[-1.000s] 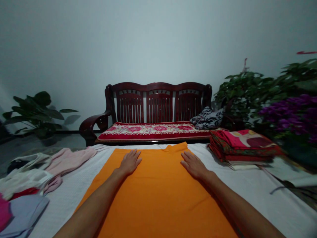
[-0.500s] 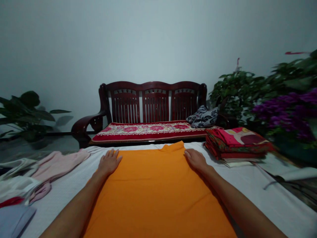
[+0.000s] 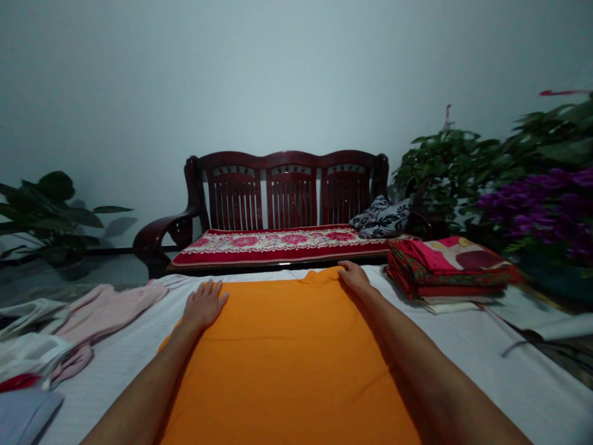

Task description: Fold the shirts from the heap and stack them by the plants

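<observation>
A large orange cloth lies spread in front of me on a white sheet. Its far edge has a raised, rumpled fold toward the right; whether it is a garment I cannot tell. My left hand rests flat at the far left corner of the cloth, fingers stretched and a little apart. At the far right corner, my right hand has its thumb and fingers closed on the edge of the orange cloth.
A stack of folded red patterned cloths stands at right. Pink clothing, white clothing and a pale blue cloth lie at left. Beyond is a wooden bench with a patterned cushion; plants flank it.
My right hand has moved slightly away from me and left, onto the cloth's far right corner, shifting that edge a little. My left hand has stayed in place.
</observation>
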### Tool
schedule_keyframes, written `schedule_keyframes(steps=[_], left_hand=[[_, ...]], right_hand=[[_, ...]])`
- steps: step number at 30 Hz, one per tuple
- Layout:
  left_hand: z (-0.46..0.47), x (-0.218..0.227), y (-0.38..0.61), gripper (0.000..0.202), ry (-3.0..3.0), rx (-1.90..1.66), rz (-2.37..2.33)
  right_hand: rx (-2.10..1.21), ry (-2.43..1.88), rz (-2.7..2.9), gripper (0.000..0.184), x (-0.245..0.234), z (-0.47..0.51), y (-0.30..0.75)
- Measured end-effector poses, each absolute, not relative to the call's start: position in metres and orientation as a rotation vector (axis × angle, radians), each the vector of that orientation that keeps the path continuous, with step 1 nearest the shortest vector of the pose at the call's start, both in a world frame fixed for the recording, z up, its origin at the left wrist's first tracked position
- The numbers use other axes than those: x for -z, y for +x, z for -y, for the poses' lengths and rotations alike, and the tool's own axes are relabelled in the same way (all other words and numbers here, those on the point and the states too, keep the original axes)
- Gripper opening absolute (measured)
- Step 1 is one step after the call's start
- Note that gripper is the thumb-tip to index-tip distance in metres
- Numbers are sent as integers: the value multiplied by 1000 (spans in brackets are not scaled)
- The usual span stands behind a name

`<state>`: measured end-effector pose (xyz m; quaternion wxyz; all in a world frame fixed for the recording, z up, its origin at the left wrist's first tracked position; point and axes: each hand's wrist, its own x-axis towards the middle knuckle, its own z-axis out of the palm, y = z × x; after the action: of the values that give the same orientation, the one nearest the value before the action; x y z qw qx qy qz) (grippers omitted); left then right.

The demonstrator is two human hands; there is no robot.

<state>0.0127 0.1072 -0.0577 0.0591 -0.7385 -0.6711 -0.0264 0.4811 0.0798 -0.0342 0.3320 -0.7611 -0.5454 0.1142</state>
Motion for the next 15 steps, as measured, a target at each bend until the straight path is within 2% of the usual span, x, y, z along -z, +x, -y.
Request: schedule_keyframes(steps=[3,9,15], left_hand=[[-107,57,13,64,-2233,85,2038],[-106,55,14,63,-2233,72,2056],[-105,55,15,62,-2212,83,2033]], right_hand=[[-295,-1958,1323,41,35,-85,482],[-207,-1886,1307,48,32,-96,485],[-157,-2029,1296,52,32,-86,484]])
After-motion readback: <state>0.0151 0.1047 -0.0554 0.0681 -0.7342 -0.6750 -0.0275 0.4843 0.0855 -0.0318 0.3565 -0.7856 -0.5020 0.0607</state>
